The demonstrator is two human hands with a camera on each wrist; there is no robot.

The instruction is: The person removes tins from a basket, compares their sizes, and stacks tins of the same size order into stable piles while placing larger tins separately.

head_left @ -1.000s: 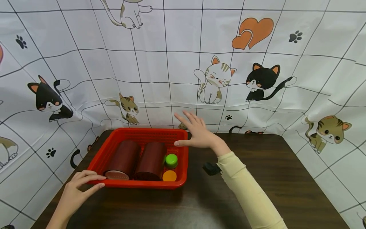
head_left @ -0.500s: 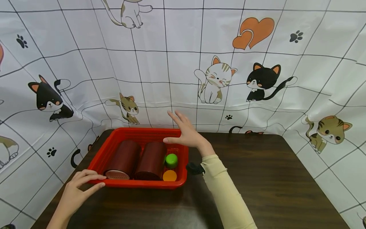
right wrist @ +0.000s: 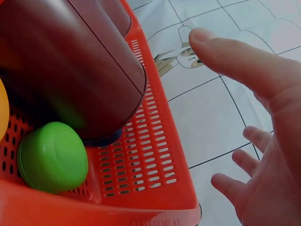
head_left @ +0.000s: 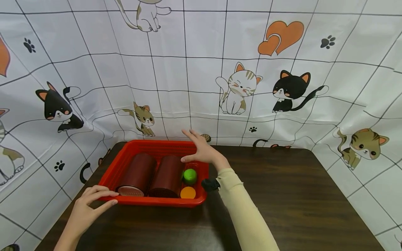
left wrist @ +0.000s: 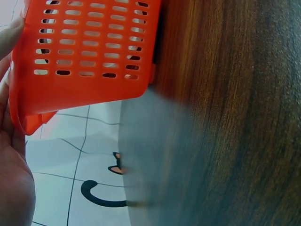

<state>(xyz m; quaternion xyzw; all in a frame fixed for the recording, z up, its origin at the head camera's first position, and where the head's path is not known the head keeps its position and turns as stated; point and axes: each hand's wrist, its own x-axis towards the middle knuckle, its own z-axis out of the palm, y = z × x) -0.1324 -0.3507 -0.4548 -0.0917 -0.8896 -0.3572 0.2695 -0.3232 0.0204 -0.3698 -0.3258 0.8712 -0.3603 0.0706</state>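
A red plastic basket (head_left: 157,201) with slotted walls sits on the table's left half. In it lie two dark brown cylinders (head_left: 138,174) side by side, the left one with a pale end. To their right are a round green thing (head_left: 190,177), like a small lidded tub in the right wrist view, and an orange disc-like thing (head_left: 188,192). My left hand (head_left: 89,205) grips the rim at the basket's near left corner, fingers on top and thumb in front. My right hand (head_left: 204,150) hovers over the far right corner, fingers spread and holding nothing.
The dark wooden table (head_left: 276,195) extends to the right of the basket. A white sheet (head_left: 201,73) with cats and grid lines hangs behind and along both sides. A black device (head_left: 210,184) is strapped on my right wrist.
My right hand has moved left from beside the basket's right rim to above its far right corner, then slightly lower. The left hand and the basket stay put; the head view shifted slightly.
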